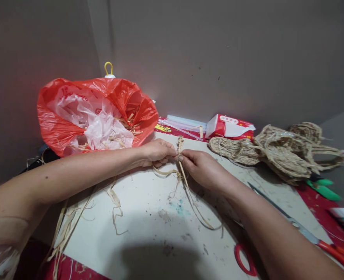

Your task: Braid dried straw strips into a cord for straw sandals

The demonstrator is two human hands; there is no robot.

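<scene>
Both hands meet over the middle of the white board. Between them stands a short braid (180, 144) of pale, dry plant fibre, its finished end pointing away from me. My left hand (159, 152) is closed, thumb and forefinger pinching the braid from the left. From the right, my right hand (199, 165) pinches the same braid just below. Loose strands (193, 202) trail from it toward me and curve over the board, and one loops out under my left hand. The exact hold of the fingertips is partly hidden.
A red plastic bag (58, 132) with fibre scraps stands at back left. Behind the board (142, 206) lie glue sticks (186, 123) and a red tissue pack (228, 126). Coiled braided cord (285, 151) sits at right, near scissors (306, 233). More loose fibres (69, 229) hang at left.
</scene>
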